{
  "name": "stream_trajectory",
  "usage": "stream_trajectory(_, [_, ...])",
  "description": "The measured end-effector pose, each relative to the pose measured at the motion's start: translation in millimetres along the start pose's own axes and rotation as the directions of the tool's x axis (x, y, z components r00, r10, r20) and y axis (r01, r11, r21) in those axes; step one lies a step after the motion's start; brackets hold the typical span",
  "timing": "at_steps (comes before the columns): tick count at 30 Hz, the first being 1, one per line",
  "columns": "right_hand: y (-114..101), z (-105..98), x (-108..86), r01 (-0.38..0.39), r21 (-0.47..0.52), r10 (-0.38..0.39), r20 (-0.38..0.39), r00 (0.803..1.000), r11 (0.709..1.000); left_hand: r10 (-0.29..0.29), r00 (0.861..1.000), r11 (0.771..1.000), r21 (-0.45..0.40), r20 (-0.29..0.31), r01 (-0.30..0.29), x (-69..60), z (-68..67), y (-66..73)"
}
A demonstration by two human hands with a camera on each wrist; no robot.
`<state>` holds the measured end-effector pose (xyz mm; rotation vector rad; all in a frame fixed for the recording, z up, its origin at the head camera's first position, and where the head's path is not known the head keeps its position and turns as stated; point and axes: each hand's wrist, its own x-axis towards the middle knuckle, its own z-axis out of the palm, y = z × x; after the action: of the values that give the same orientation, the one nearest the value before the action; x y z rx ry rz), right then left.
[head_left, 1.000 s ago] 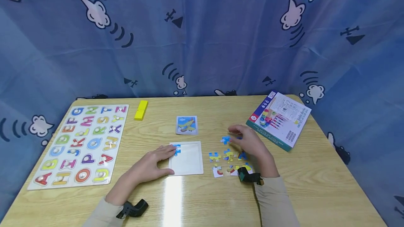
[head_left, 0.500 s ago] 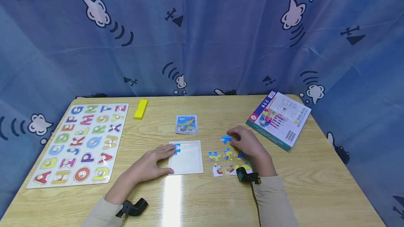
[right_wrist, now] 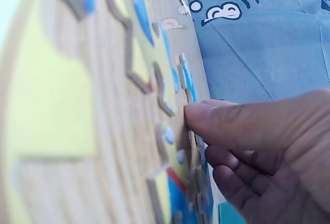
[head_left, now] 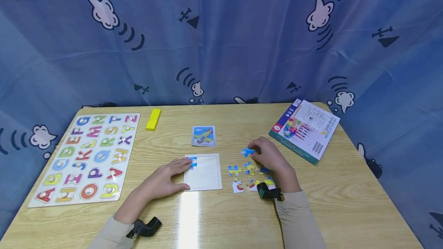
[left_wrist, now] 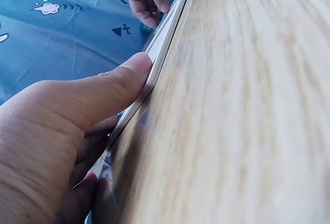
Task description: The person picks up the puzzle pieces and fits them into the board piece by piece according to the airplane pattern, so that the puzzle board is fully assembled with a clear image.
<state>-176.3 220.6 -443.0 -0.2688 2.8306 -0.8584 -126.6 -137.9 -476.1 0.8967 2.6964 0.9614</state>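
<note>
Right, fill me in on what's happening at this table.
A person's left hand rests at the left side of a white tray, where one blue puzzle piece shows in the far left corner. The right hand has its fingers at another blue piece; whether it grips it is hard to tell. More loose pieces lie right of the tray, so the puzzle looks barely begun.

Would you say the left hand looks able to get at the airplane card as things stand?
Probably yes: the left hand rests at the left edge of the white tray, the airplane card lies just beyond it, and nothing visible blocks the way.
</note>
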Motion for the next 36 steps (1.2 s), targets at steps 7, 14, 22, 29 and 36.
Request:
stream_trajectory(7, [-3, -4, -1.2, -0.027, 0.015, 0.027, 0.013, 1.0, 1.0, 0.002, 1.0, 1.0, -0.011, 0.0, -0.002, -0.2, 0.1, 0.7])
stream_trajectory(14, [-6, -9, -5.1, 0.024, 0.036, -0.025, 0.01, 1.0, 0.999, 0.005, 1.0, 1.0, -0.013, 0.002, -0.005, 0.7, -0.7, 2.1])
stream_trajectory(22, [-11, -8, -7.6, 0.128, 0.045, -0.128, 0.0, 0.992, 0.991, 0.004, 1.0, 1.0, -0.014, 0.005, -0.004, 1.1, -1.1, 2.4])
stream_trajectory(29, [-17, -6, -6.4, 0.159, 0.053, -0.157, -0.037, 0.987, 0.986, 0.009, 1.0, 1.0, -0.021, 0.01, -0.009, -0.1, -1.6, 2.3])
stream_trajectory(36, [-32, 1, -5.2, 0.197, 0.118, -0.19, -0.064, 0.98, 0.973, 0.016, 1.0, 1.0, -0.003, 0.007, -0.016, -0.6, -1.7, 1.2])
